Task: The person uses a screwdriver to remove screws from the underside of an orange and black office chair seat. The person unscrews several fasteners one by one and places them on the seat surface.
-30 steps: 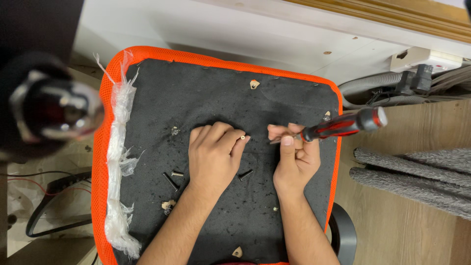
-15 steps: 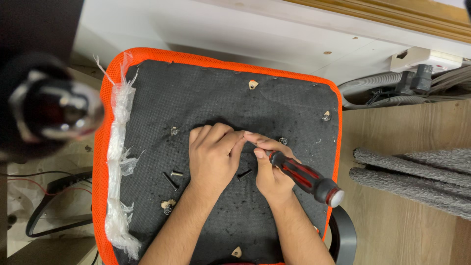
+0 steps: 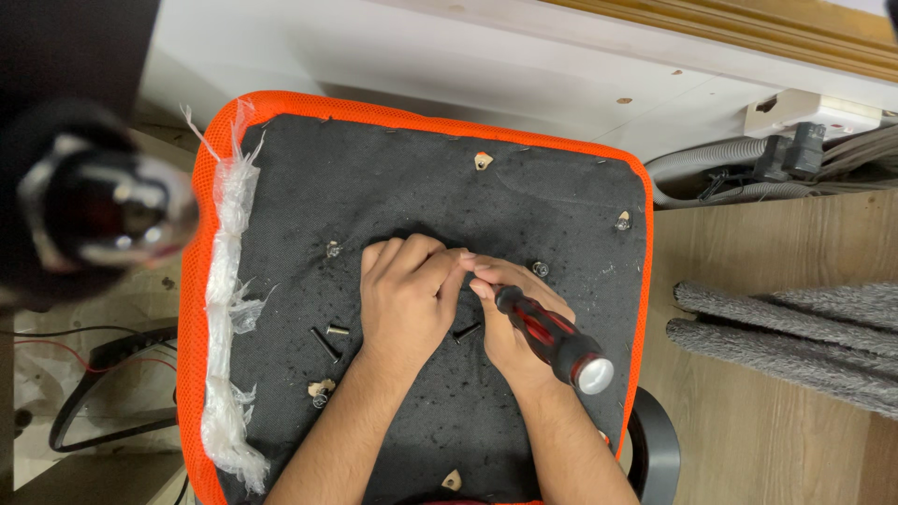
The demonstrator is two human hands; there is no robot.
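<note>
Black fabric underside of an orange-rimmed seat point(image 3: 281, 131) holds loose bolts point(image 3: 326, 344); the right hand point(image 3: 514, 323) grips a red-black screwdriver point(image 3: 552, 339), the left hand point(image 3: 407, 295) presses clenched beside it.

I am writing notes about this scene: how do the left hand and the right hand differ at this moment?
The left hand lies knuckles-up on the black seat underside with no tool, while the right hand grips a red-and-black screwdriver. The left hand's fingers curl toward the middle; the right hand's fingers pinch at the tool's front end. Both hands are bare and meet at their fingertips.
</note>
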